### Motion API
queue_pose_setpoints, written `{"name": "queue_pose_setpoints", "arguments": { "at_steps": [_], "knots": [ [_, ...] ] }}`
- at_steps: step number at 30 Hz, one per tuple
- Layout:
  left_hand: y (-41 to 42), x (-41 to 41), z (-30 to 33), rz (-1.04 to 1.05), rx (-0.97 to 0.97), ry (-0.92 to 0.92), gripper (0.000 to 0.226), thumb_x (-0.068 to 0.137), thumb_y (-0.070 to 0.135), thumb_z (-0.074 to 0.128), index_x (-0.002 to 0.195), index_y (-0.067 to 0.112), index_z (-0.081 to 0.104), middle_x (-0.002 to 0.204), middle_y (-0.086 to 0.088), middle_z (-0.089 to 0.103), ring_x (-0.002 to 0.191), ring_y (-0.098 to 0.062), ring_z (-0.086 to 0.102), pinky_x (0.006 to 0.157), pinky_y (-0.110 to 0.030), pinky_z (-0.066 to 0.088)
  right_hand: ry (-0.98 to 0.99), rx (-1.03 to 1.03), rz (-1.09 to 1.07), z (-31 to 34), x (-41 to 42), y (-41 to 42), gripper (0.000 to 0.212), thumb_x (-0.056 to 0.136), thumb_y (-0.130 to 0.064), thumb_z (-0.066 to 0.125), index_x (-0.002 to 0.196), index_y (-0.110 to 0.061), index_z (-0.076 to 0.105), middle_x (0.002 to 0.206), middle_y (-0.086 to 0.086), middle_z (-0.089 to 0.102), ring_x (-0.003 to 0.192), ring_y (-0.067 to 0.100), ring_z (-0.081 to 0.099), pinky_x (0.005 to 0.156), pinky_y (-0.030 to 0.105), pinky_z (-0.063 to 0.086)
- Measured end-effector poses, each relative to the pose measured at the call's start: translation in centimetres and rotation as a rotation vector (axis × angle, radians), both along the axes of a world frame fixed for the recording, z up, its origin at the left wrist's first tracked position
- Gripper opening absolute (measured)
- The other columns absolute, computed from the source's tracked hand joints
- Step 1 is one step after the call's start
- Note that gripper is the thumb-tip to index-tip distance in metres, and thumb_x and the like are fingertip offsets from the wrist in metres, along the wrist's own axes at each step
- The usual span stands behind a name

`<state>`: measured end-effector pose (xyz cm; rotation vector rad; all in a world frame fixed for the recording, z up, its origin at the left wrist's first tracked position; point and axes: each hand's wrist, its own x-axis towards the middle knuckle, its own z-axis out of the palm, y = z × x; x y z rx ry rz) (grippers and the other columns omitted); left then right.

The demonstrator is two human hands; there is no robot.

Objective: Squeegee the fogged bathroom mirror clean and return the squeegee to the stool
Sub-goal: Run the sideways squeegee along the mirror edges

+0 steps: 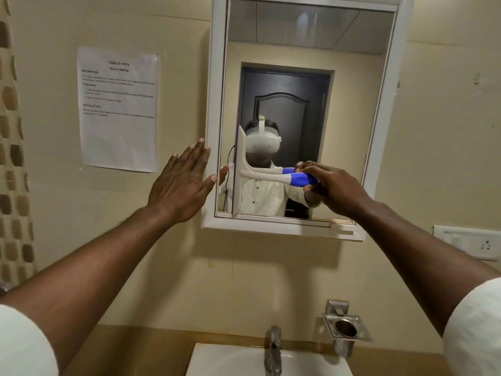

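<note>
Right hand point(332, 185) closed around the blue grip of the squeegee point(260, 175), fingers point(311, 168) wrapped over the top, thumb under. Squeegee held sideways against the mirror point(298, 85), blade upright near the left edge of the glass, lower end of the blade just at the bottom of the frame point(217, 77). White neck of the tool reaching from blade to grip, doubled by its reflection. Left hand point(187, 180) open and flat, fingers spread, resting against the left side of the frame, thumb touching the edge by the glass. Paper sheet point(119, 109) taped on the wall left of the mirror. Below, a sink point(206, 359) with a tap point(273, 348), and a metal holder point(345, 328) to the right of it. Stool not in view.
</note>
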<state>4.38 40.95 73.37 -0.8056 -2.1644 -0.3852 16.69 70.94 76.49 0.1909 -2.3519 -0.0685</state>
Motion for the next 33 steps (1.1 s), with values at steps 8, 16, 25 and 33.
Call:
{"name": "queue_pose_setpoints", "arguments": {
  "at_steps": [8,16,25,33],
  "knots": [
    [4.1,0.8,0.0,-0.083,0.01,0.006,0.061,0.096,0.05,0.016,0.147,0.025,-0.006,0.157,0.008,-0.01,0.143,-0.006,-0.009,0.116,-0.033,-0.003,-0.003,-0.004,-0.082,0.2,3.1,3.7,0.04,0.085,-0.016,0.064,0.124,-0.016,0.056,0.122,0.009,0.064,0.098,0.03,0.063,0.082,0.041,0.052],
    [10.5,2.5,0.2,-0.216,0.001,0.031,0.061,0.096,0.05,0.014,0.148,0.026,-0.007,0.157,0.009,-0.011,0.143,-0.007,-0.008,0.113,-0.029,-0.005,0.0,-0.056,-0.217,-0.2,7.5,9.0,0.03,0.088,-0.016,0.062,0.117,-0.017,0.058,0.104,0.008,0.067,0.082,0.018,0.056,0.071,0.029,0.043],
    [17.5,4.7,0.2,-0.325,-0.019,0.062,0.062,0.095,0.05,0.014,0.149,0.023,0.0,0.158,0.005,-0.006,0.144,-0.008,-0.006,0.114,-0.029,-0.005,0.018,-0.019,-0.34,-0.2,12.9,14.1,0.028,0.089,-0.022,0.06,0.117,-0.018,0.057,0.103,0.003,0.065,0.076,0.025,0.057,0.065,0.038,0.051],
    [21.5,6.1,0.0,-0.389,-0.038,0.063,0.066,0.092,0.055,0.011,0.149,0.023,0.001,0.158,0.005,-0.004,0.145,-0.01,-0.004,0.118,-0.036,0.003,0.031,-0.002,-0.405,-0.2,16.0,17.3,0.028,0.089,-0.024,0.06,0.116,-0.018,0.058,0.102,0.004,0.065,0.078,0.027,0.058,0.065,0.041,0.051]
  ]
}}
